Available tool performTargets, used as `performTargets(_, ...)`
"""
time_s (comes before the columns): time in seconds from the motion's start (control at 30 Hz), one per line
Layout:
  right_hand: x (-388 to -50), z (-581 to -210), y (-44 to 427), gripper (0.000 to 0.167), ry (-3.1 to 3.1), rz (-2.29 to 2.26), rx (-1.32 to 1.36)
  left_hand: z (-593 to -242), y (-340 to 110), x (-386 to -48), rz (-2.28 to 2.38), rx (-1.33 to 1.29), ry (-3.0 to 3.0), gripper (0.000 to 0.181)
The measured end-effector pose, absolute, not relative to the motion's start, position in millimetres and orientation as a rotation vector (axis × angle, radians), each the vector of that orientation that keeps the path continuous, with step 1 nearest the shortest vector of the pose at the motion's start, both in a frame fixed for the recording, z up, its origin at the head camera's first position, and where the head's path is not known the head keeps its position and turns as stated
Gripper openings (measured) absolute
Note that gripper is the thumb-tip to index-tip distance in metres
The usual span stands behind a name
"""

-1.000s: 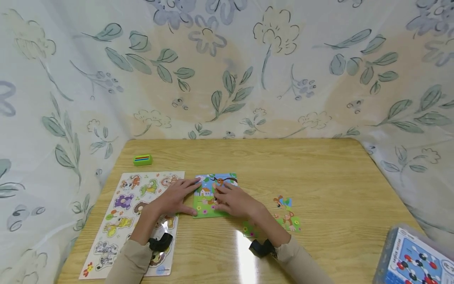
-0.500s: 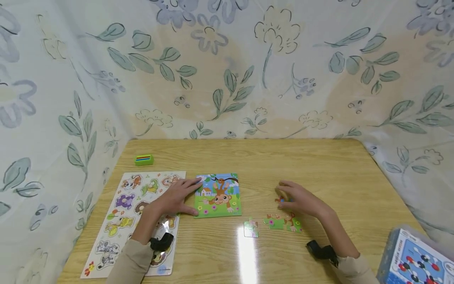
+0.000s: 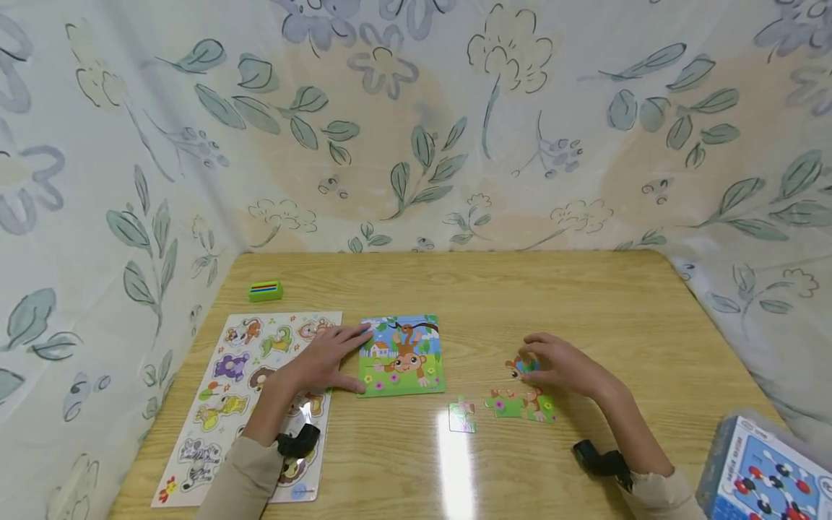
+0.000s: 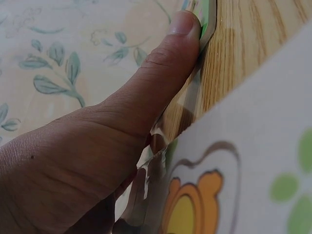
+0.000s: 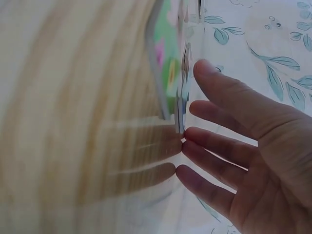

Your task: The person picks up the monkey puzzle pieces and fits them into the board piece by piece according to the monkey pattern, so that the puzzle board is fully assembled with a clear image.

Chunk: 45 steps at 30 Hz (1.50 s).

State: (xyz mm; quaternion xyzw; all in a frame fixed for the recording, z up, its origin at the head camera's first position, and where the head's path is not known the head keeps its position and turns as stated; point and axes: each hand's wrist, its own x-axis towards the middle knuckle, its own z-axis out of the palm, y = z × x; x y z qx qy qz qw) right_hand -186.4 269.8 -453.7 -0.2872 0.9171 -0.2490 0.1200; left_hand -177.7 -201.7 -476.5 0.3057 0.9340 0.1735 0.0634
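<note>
A square board with a printed monkey picture (image 3: 406,357) lies flat on the table. My left hand (image 3: 325,359) rests at its left side, fingers straight, the thumb (image 4: 184,24) at the near corner and the fingertips at the far one. To the right, my right hand (image 3: 568,367) stands over a loose jigsaw piece (image 3: 513,370) showing a monkey's eye and some blue. Its thumb and fingers lie around the piece, partly hiding it, with fingertips touching the table (image 5: 97,146). Nearer lie more jigsaw pieces (image 3: 507,406), and a separate one (image 3: 462,419) sits to their left.
An animal puzzle board (image 3: 224,386) lies left, under my left forearm. Behind it stands a small green box (image 3: 265,291) with coloured stripes. A plastic box with a molecule picture (image 3: 770,469) stands at the front right. A floral cloth (image 3: 416,130) hangs behind the table.
My right hand has left the monkey board and moved right to the loose piece, uncovering the whole picture and the separate piece. The left hand has stayed in place.
</note>
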Motion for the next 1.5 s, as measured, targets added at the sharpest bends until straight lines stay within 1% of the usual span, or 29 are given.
performTargets(0.1,-185.6,-453.2,267.4,0.042,2.695,-0.713,-0.845,-475.7,-201.9,-177.8,0.519,0.920,2.820,0.099)
performTargets(0.4,-181.8,-451.1,259.3,0.041,2.751,-0.659,-0.809,-475.3,-201.0,-177.4,0.522,0.926,2.829,0.099)
performTargets(0.6,-179.3,-451.9,255.6,0.031,2.809,-0.610,-0.839,-476.1,-201.1,-177.3,0.523,0.902,2.819,0.099)
performTargets(0.7,-179.3,-454.2,253.9,0.028,2.829,-0.612,-0.872,-476.4,-201.3,-177.6,0.523,0.903,2.817,0.099)
performTargets(1.0,-179.5,-456.9,246.7,0.030,2.847,-0.555,-0.822,-477.2,-201.1,-176.7,0.522,0.943,2.839,0.098)
performTargets(1.2,-180.7,-454.5,245.5,0.030,2.898,-0.480,-0.872,-474.3,-199.5,-175.5,0.520,0.945,2.844,0.097)
performTargets(1.5,-187.6,-453.9,247.8,0.031,2.821,-0.570,-0.862,-467.5,-195.9,-174.9,0.524,0.926,2.834,0.098)
